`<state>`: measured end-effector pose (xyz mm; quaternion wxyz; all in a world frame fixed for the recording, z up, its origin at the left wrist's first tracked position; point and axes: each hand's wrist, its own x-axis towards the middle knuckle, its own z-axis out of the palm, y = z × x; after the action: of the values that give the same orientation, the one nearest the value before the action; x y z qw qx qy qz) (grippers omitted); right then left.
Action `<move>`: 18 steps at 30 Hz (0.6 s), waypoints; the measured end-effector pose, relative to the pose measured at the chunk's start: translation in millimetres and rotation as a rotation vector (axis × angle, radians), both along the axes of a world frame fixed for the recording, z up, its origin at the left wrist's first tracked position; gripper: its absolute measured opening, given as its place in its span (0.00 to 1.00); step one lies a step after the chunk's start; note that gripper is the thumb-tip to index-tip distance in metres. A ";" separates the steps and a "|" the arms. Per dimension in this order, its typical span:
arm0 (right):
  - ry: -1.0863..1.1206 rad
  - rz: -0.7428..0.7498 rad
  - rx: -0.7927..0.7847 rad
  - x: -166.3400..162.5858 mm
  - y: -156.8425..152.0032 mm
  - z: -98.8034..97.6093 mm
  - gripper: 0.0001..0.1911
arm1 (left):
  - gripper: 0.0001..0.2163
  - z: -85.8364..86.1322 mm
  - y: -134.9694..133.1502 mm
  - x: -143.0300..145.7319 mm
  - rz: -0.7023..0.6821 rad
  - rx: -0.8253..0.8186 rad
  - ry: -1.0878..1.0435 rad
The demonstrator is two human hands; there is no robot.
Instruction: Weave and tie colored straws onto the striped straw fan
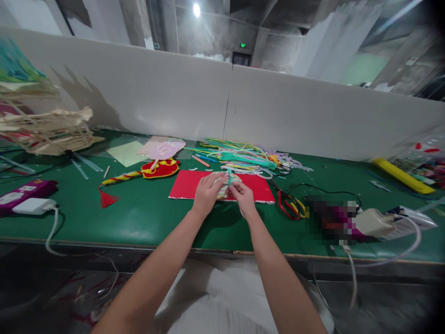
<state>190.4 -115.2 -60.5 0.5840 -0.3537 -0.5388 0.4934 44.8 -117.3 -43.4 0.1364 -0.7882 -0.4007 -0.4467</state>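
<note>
A red board (182,184) lies on the green tabletop in front of me. On its middle is a round striped piece (222,195), mostly covered by my fingers. My left hand (208,191) reaches in from the left with its fingertips closed at a short teal pipe cleaner (230,175). From the other side, my right hand (244,198) pinches the lower part of the same teal strand. The exact finger contact is small and partly hidden. Behind the board lies a loose pile of pipe cleaners (243,155) in teal, yellow and lilac.
Left of the board lies a red-and-yellow fan-shaped craft piece (160,169) with a tassel. Red-handled scissors (290,206) are at the right, near a cable and a white plug (373,222). A purple power strip (29,195) sits far left. A white partition (167,93) stands behind.
</note>
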 end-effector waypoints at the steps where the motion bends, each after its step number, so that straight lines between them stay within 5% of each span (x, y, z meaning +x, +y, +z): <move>1: -0.004 -0.027 0.017 0.5 0.6 0.0 0.13 | 0.13 -0.4 0.5 0.3 0.011 0.000 -0.021; 18: -0.251 -0.191 0.089 2.3 9.9 -10.9 0.11 | 0.10 -11.5 9.5 4.4 0.065 -0.104 0.223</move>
<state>192.7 -105.3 -71.4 0.5715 -0.4359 -0.5927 0.3634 49.1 -107.8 -54.9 0.1532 -0.8256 -0.4311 -0.3302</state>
